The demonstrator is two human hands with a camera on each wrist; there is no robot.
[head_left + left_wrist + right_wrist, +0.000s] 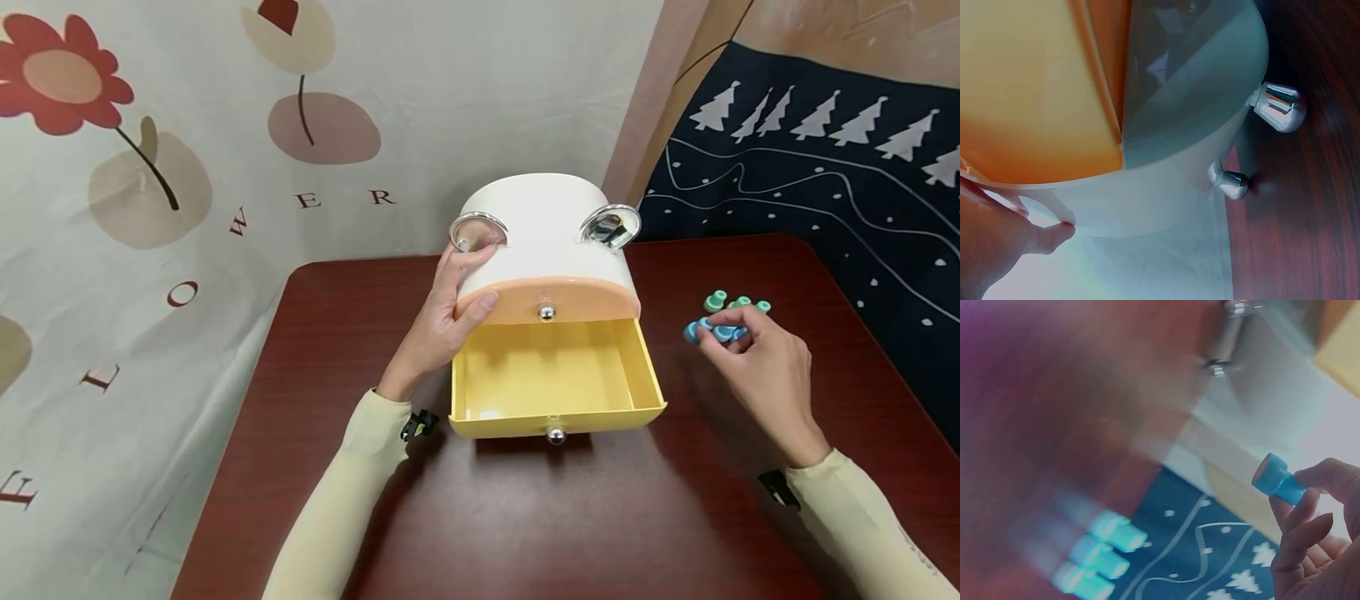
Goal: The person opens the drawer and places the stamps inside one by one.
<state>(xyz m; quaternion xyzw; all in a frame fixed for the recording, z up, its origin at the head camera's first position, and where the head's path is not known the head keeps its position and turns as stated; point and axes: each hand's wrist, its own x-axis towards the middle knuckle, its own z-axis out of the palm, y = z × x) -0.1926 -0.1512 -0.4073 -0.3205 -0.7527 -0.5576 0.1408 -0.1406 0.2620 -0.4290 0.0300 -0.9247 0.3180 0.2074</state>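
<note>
A white rounded drawer box (540, 225) with two shiny ring ears stands on the table. Its lower yellow drawer (510, 428) is pulled out, with nothing visible inside; the upper orange drawer (510, 300) is closed. My left hand (448, 312) grips the box's left side, thumb on the orange front and fingers over the white top by the ear. Right of the box, my right hand (772, 375) pinches a small blue stamp (1277, 477) between thumb and fingertips, wide end outward. Other blue stamps (723, 333) appear just past its fingers, partly hidden by them.
Several green stamps (715, 302) stand behind the blue ones on the dark red table (600, 517). A patterned white cloth (480, 100) hangs behind the table, and a navy cloth with white trees (810, 183) hangs at the right edge. Silver knobs (556, 436) project from the drawers.
</note>
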